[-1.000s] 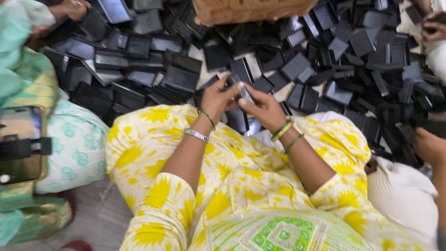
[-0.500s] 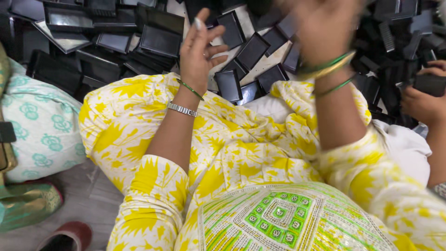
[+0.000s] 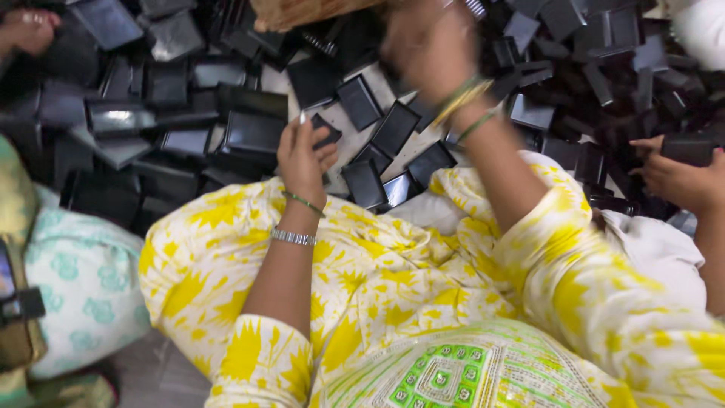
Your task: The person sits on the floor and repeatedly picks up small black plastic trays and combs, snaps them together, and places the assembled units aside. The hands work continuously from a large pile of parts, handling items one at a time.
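I sit in a yellow flowered dress in front of a heap of small flat black cases (image 3: 253,132). My left hand (image 3: 302,155), wearing a silver bracelet and a green bangle, hovers over my knee and grips one small black case (image 3: 327,131) between thumb and fingers. My right hand (image 3: 427,45) is lifted high, next to the brown cardboard box (image 3: 302,11), and is badly blurred. Green and gold bangles sit on its wrist. Whether it holds anything is not visible.
Black cases cover the floor from left to right. Another person's hand (image 3: 672,177) at the right holds a black case (image 3: 691,147). A second person's hand (image 3: 30,30) shows at top left. A teal patterned cloth (image 3: 83,279) lies at my left.
Both hands were together on a case in the heap. My right hand has since swung up toward the cardboard box, and my left hand has risen a little with a case.
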